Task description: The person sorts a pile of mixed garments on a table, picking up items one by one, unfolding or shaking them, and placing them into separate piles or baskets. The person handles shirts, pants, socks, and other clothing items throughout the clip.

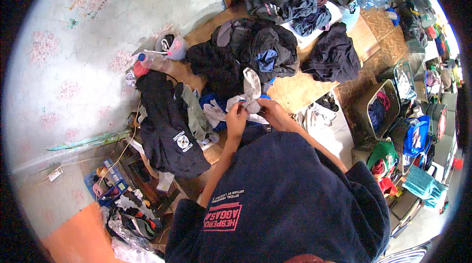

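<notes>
A light grey sock [252,83] is pinched between my two hands, its long end pointing away from me and its near end bunched at my fingertips. My left hand [236,116] holds the bunched part from the left. From the right, the fingers of my right hand [272,111] grip the same part. Beneath the hands lie white cloth pieces [214,112] and something blue, mostly covered. Just beyond the sock is a heap of dark clothes [236,56] with a blue cloth [266,60] on it.
A black garment with a printed emblem [171,130] hangs or lies at left, near a plastic bottle [155,61]. Folded dark cloth [332,54] lies on the wooden surface [289,92] at right. Farther right are laundry baskets [376,108] of clothes. A blue crate [107,182] stands lower left.
</notes>
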`<state>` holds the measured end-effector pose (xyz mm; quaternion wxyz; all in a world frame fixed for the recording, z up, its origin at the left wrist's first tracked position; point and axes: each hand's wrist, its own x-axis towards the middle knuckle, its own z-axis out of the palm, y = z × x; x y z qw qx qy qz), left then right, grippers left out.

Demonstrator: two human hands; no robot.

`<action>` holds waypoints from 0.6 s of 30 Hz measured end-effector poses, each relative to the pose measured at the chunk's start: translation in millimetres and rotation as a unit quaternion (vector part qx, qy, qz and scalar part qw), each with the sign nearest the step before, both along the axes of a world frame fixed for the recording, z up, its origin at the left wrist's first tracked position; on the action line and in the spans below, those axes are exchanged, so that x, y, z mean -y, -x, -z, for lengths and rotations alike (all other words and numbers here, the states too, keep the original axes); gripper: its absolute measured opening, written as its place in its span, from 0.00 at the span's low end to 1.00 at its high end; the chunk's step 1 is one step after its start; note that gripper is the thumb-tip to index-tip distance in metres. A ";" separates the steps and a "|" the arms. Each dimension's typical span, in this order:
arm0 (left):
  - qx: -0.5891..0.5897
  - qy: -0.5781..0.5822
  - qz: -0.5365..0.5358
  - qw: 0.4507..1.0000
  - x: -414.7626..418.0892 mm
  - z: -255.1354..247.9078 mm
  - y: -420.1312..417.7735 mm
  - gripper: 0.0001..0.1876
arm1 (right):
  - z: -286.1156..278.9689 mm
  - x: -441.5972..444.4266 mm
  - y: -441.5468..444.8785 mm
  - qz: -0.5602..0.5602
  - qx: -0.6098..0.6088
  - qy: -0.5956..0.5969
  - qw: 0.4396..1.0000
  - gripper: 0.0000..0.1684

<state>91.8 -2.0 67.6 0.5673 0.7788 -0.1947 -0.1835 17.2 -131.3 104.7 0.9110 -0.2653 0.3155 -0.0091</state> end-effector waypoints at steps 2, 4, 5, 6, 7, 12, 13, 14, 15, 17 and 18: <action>0.063 -0.006 -0.005 0.998 3.9 -10.6 -2.2 0.11 | -1.0 -0.8 -2.7 -0.046 0.007 0.095 0.994 0.14; 0.073 -0.016 0.002 0.997 4.4 1.3 -0.3 0.09 | 24.4 2.6 -0.2 -0.125 -0.059 0.326 0.935 0.18; -0.062 0.025 0.031 0.997 8.9 -8.8 3.8 0.10 | 44.7 7.1 1.0 -0.144 -0.100 0.398 0.900 0.16; -0.125 0.045 0.091 0.987 8.9 -3.7 6.7 0.13 | 61.1 11.6 -1.8 -0.164 -0.136 0.468 0.858 0.15; -0.188 0.066 0.149 0.969 8.7 1.9 10.4 0.16 | 82.4 16.2 -3.8 -0.183 -0.169 0.535 0.807 0.14; -0.327 0.111 0.173 0.922 29.6 -18.7 15.0 0.22 | 124.2 18.6 1.5 -0.036 -0.084 0.422 0.902 0.10; -0.171 0.028 0.173 0.969 22.0 7.6 8.1 0.23 | 94.4 13.7 -3.8 -0.064 -0.059 0.413 0.907 0.10; -0.103 0.002 0.116 0.988 19.9 26.1 6.1 0.23 | 92.9 16.4 -0.5 -0.083 -0.048 0.443 0.891 0.11; -0.035 -0.027 0.056 0.997 15.9 36.3 3.5 0.23 | 92.2 18.0 1.7 -0.104 -0.035 0.472 0.875 0.12; 0.011 -0.058 0.071 0.996 6.5 31.7 -2.2 0.19 | 73.8 8.0 -2.0 -0.137 -0.103 0.447 0.878 0.11; 0.007 -0.017 0.083 0.996 7.2 29.4 0.6 0.17 | 71.6 4.9 -2.6 -0.151 -0.146 0.426 0.880 0.11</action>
